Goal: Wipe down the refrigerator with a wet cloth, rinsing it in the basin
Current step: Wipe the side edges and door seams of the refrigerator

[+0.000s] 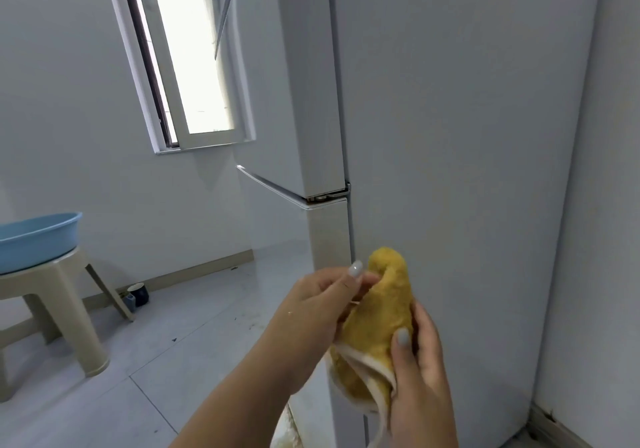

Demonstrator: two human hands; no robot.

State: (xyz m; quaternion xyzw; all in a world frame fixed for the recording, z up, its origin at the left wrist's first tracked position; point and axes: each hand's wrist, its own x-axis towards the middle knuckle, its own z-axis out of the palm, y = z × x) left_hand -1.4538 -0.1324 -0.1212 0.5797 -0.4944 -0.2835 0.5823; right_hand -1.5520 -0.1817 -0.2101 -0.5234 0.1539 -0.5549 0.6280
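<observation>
Both hands hold my bunched yellow terry cloth with pale trim (pixel 377 329) just beside the tall white refrigerator (pixel 460 170): left hand (pixel 318 312) pinches its upper fold, right hand (pixel 420 364) curls around the lower part. Whether cloth touches the fridge, I cannot tell. Well apart at left, a blue plastic basin (pixel 34 239) rests on a beige plastic stool (pixel 59 295).

Bright daylight through the window (pixel 194 52), with the glass blown out to pure white. Soft, cool, bluish light on the wall (pixel 62 101) and the refrigerator (pixel 450 135). Faint shadows only, a pale one under the stool (pixel 52 295) on the floor (pixel 194 336). No hard glare on the fridge side. Bent, leaning lines near the edges from the wide lens. Slightly soft and smeary all over, more so at the cloth (pixel 377 326) and the hands.
</observation>
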